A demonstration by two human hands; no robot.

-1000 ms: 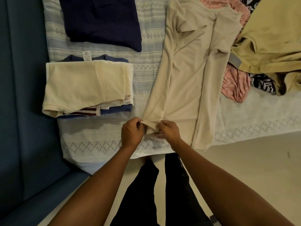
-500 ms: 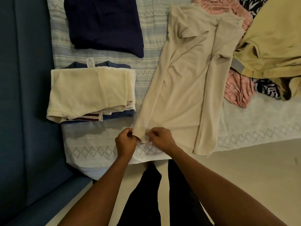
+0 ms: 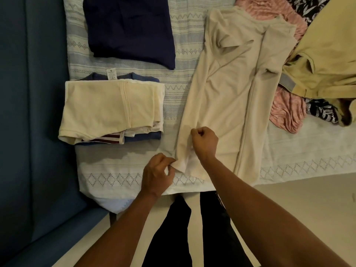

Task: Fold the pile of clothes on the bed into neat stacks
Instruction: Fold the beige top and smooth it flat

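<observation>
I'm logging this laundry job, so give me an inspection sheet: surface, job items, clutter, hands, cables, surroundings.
Surface: white patterned bedspread.
Job's things: beige long-sleeved shirt laid out, partly folded; folded stack, cream top uppermost; folded navy garment beyond it.
Clutter: pink garment, khaki garment and floral garment heaped unfolded at right.
Hands: left hand pinches the shirt's hem corner; right hand pinches its side edge.
Cables: nothing seen.
Surroundings: blue panel at left; pale floor; person's dark trousers.
</observation>
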